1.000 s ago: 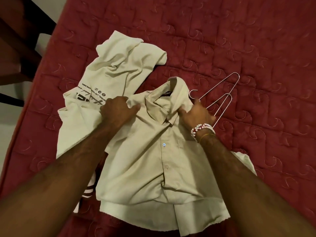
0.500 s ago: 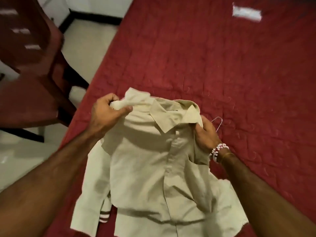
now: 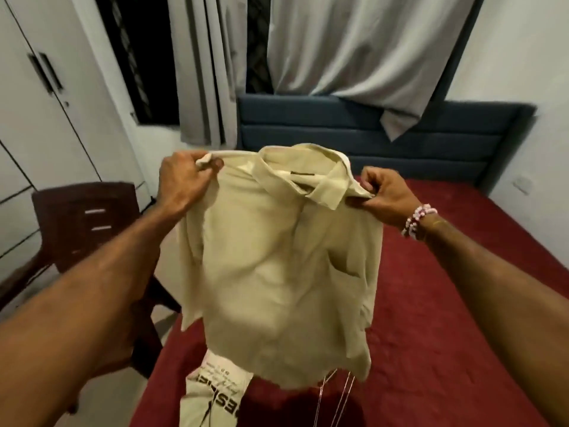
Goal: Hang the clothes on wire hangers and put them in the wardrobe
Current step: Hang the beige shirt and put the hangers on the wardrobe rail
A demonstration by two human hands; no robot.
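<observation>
Left grip [image 3: 184, 181], right grip [image 3: 386, 197] (aloft) on shirt [image 3: 277, 266]

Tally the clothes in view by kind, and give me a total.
Beige collared shirt, gripped at the shoulders by the left hand and right hand: 1
Cream printed garment lying on the bed: 1
Total: 2

At six o'clock the cream fabric garment [image 3: 215, 392] bears black block letters and thin script, upside down and too blurred to read; the beige collared shirt [image 3: 277, 272]'s dark neck label [image 3: 300, 173], toward twelve o'clock, is illegible too.
</observation>
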